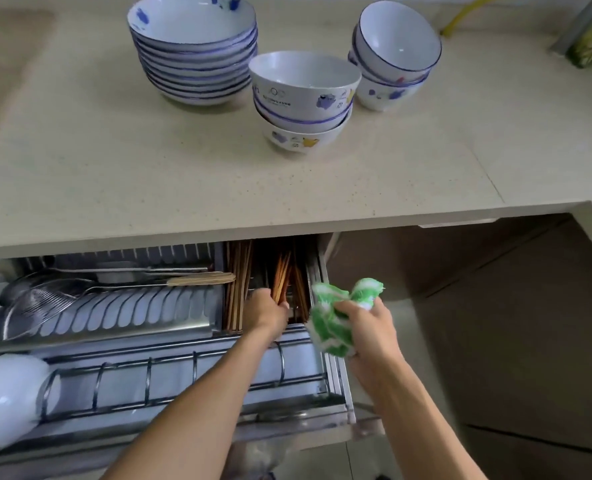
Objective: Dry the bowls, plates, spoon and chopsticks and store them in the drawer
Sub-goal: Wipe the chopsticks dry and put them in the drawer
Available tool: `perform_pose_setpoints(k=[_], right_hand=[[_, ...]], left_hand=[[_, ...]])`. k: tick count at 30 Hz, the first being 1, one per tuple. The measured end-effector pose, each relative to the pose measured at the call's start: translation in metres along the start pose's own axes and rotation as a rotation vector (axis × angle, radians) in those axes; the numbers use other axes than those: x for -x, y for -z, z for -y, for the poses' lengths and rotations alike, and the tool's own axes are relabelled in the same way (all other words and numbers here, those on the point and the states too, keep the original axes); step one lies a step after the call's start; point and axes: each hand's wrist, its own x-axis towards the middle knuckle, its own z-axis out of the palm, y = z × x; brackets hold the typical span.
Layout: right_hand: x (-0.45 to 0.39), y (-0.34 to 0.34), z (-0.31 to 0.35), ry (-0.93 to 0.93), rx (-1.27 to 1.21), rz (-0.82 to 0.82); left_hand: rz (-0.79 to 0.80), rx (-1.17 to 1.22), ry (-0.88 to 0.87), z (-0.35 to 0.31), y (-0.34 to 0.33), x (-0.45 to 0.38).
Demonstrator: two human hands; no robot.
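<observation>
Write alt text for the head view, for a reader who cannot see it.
A person's left hand lowers chopsticks into the chopstick slot of an open metal drawer, while the right hand grips a green and white cloth. On the counter above stand stacked plates and two stacks of bowls.

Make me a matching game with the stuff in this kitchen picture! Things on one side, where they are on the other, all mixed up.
Things:
1. plates
2. chopsticks
3. cloth
4. strainer

Places:
A. in the right hand
B. stacked on the counter
C. lying in the left part of the drawer
D. in the drawer slot where the left hand reaches

Pairs: 1-B, 2-D, 3-A, 4-C
</observation>
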Motion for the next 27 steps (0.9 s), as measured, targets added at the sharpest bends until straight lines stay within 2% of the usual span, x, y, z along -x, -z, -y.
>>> perform_pose_setpoints(k=[5, 13, 17, 21, 24, 25, 27], right_hand=[[-0.019, 0.01, -0.003, 0.024, -0.036, -0.013], [-0.019, 0.024, 0.005, -0.005, -0.107, 0.014], [-0.008, 0.03, 0.017, -0.002, -0.126, 0.05], [0.012, 0.038, 0.038, 0.033, -0.06, 0.075], [0.033, 0.05, 0.062, 0.083, -0.075, 0.075], [0.04, 0.056, 0.072, 0.101, -0.097, 0.058], [0.053, 0.079, 0.092, 0.146, -0.136, 0.023]], left_hand=[[-0.013, -0.03, 0.026, -0.005, -0.025, -0.041], [0.025, -0.11, 0.021, -0.024, -0.022, -0.038], [0.033, -0.081, -0.12, -0.027, -0.013, -0.021], [0.258, 0.215, -0.343, -0.057, 0.006, 0.035], [0.594, 0.417, -0.369, -0.092, 0.019, 0.081], [0.685, 0.459, -0.361, -0.103, 0.021, 0.093], [0.772, 0.372, -0.423, -0.132, 0.018, 0.118]])
